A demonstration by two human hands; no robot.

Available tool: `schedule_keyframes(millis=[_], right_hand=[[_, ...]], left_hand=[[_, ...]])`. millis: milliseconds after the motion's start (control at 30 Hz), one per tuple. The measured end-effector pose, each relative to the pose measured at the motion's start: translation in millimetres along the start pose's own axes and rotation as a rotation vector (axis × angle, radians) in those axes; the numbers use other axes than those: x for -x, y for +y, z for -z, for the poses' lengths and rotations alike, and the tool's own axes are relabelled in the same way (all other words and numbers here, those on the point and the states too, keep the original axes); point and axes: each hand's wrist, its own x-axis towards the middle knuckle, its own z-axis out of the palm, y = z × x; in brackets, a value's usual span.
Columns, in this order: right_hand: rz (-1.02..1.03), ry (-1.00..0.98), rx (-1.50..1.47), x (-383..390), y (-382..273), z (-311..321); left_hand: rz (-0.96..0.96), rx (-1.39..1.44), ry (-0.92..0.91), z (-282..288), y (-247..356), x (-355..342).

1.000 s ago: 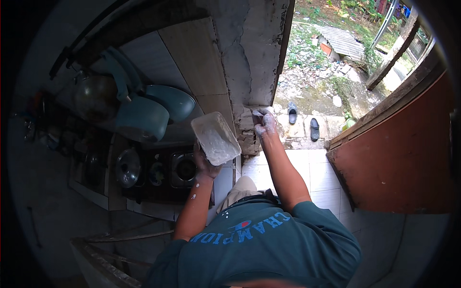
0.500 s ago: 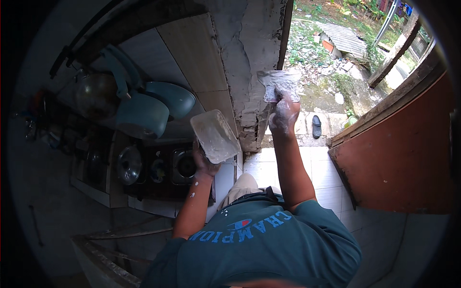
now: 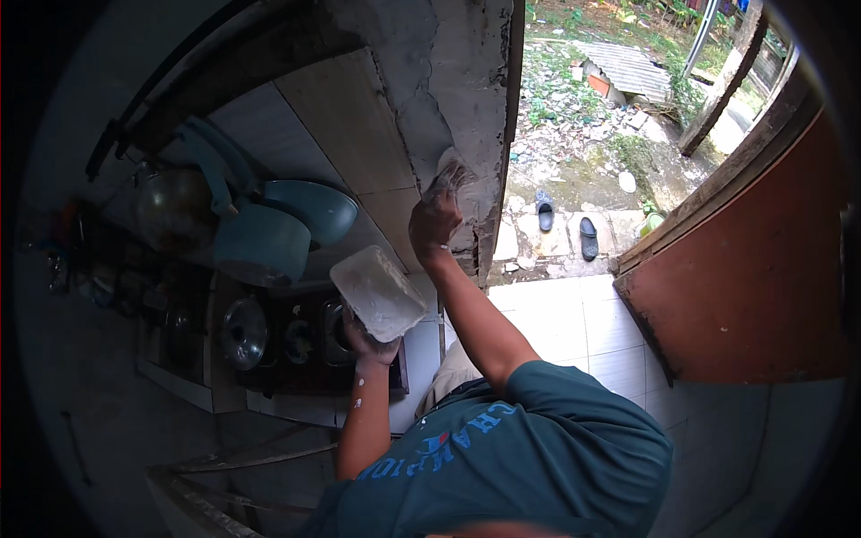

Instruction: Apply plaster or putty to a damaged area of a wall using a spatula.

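My left hand is closed round the underside of a clear rectangular plastic tub, tilted so that whitish paste shows smeared inside it. With my right hand I grip a crumpled, pale sheet smeared with white; whether it is plastic or cloth I cannot tell. The sheet is up against the cracked grey wall beside the doorway, and my fingers partly hide it. White specks dot my left forearm.
Left of the tub hang light-blue pans and a round metal pot. Below them is a stove with a metal lid. A brown door stands at the right. Dark clogs lie outside the doorway.
My right hand has swung left from in front of the doorway to the wall, taking the sheet along. The tub in my left hand has shifted slightly left and down.
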Motion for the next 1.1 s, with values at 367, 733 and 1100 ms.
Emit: schedule_keyframes(millis=[367, 733, 1100], right_hand=[[-0.003, -0.104, -0.095, 12.4, 29.8, 69.0], [-0.029, -0.066, 0.039, -3.6, 8.0, 32.5], [0.197, -0.331, -0.068, 39.8, 49.2, 69.8]], left_hand=[[-0.028, 0.023, 0.067, 18.0, 1.8, 1.4], [-0.038, 0.012, 0.062, 13.7, 0.8, 5.6], [0.064, 0.021, 0.04, 17.7, -9.0, -17.9]])
